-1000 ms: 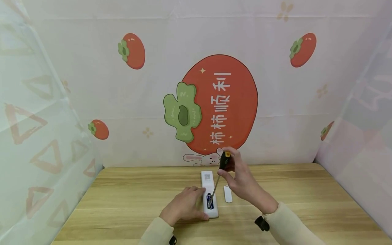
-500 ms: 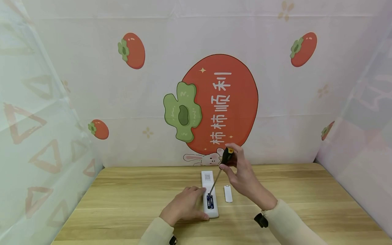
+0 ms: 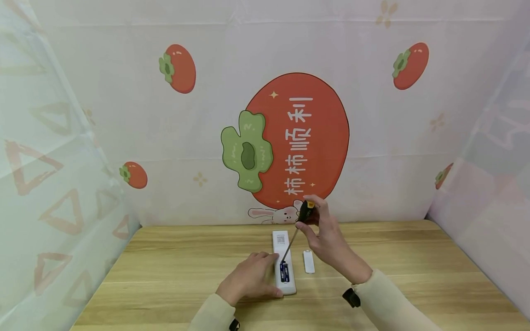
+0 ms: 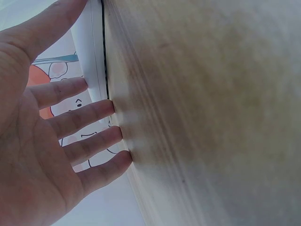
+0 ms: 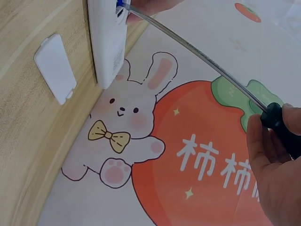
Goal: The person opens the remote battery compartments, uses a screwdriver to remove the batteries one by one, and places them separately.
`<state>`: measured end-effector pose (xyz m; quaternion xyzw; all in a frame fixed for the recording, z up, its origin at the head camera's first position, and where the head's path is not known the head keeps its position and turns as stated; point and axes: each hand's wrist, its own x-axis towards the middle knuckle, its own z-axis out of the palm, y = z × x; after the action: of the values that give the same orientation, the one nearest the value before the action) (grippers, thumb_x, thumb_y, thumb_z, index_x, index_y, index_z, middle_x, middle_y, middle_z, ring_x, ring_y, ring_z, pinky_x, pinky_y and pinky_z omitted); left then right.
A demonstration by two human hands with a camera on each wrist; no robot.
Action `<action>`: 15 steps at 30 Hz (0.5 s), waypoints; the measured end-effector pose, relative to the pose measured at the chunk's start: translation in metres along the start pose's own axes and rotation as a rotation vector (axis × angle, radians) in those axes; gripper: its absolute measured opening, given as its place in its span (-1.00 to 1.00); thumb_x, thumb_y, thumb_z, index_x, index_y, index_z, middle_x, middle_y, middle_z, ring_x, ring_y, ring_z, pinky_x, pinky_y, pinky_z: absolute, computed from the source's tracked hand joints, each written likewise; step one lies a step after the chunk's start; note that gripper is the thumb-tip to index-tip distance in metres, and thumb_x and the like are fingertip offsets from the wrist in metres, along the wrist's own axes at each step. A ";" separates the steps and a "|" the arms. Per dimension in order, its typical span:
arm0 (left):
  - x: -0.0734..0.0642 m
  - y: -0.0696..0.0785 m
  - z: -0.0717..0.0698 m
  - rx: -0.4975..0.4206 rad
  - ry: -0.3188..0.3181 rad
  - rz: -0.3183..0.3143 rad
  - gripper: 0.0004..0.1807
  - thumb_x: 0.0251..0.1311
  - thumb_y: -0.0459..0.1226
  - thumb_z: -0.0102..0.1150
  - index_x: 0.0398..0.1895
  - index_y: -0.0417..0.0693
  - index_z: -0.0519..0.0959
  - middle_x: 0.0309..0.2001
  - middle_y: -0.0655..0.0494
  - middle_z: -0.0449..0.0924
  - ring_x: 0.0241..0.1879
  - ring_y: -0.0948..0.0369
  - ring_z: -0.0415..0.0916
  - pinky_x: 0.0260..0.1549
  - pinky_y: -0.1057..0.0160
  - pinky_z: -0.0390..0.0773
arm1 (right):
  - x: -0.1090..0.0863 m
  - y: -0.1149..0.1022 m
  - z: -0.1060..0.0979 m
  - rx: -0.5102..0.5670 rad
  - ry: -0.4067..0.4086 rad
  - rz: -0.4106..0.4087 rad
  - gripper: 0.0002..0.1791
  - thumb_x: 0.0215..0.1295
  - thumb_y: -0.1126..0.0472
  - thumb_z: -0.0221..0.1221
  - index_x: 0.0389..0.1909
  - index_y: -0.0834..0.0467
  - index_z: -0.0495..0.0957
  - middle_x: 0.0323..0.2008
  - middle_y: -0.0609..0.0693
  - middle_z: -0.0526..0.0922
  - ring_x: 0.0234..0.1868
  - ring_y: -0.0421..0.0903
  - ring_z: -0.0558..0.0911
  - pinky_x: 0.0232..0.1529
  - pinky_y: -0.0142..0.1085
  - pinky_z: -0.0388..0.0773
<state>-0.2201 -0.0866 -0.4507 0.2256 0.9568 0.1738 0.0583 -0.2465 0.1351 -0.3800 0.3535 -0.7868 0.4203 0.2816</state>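
A white remote control [image 3: 282, 248] lies back-up on the table, its battery compartment exposing dark blue batteries [image 3: 285, 273]. My left hand [image 3: 250, 278] steadies its left side, index fingertip and thumb touching the casing; in the left wrist view the fingers [image 4: 84, 114] are straight and spread, other fingertips at the tabletop. My right hand [image 3: 329, 243] grips a black-and-yellow screwdriver [image 3: 305, 211] by its handle, slanted. In the right wrist view its metal shaft [image 5: 197, 54] reaches the compartment, the tip at the far end of the batteries.
The white battery cover [image 3: 308, 262] lies on the wooden table [image 3: 186, 257] just right of the remote. Behind the table hangs a pale cloth backdrop [image 3: 215, 59] printed with persimmons and a rabbit. More cloth closes off both sides.
The screwdriver tip has moved from the near part of the batteries to the compartment's far end, and its handle has shifted slightly right. The left hand and the remote have stayed put.
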 end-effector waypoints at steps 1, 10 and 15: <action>0.000 0.000 0.000 0.001 0.001 0.002 0.01 -0.12 0.23 0.55 0.39 -0.06 0.47 0.25 -0.03 0.52 0.25 -0.02 0.44 0.16 -0.08 0.53 | 0.000 0.000 0.000 -0.001 0.001 -0.002 -0.13 0.18 0.51 0.35 0.41 0.12 0.10 -0.23 0.02 0.50 -0.27 -0.16 0.62 -0.19 -0.26 0.72; 0.001 -0.002 0.001 0.008 -0.004 0.008 0.02 -0.12 0.24 0.54 0.39 -0.07 0.47 0.24 -0.03 0.52 0.24 0.00 0.45 0.15 -0.07 0.55 | -0.001 -0.003 0.003 -0.025 -0.021 -0.092 -0.13 0.12 0.57 0.36 0.37 0.20 0.11 -0.22 0.01 0.50 -0.26 -0.16 0.61 -0.21 -0.30 0.71; 0.002 -0.003 0.002 -0.007 -0.015 0.000 0.01 -0.12 0.25 0.54 0.39 -0.06 0.47 0.24 -0.01 0.52 0.23 0.01 0.45 0.15 -0.07 0.55 | 0.001 -0.005 0.003 -0.025 -0.065 -0.153 -0.15 0.13 0.56 0.36 0.36 0.24 0.10 -0.22 0.04 0.54 -0.27 -0.12 0.63 -0.20 -0.29 0.71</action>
<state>-0.2232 -0.0875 -0.4533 0.2266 0.9557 0.1756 0.0665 -0.2431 0.1299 -0.3786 0.4225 -0.7714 0.3761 0.2916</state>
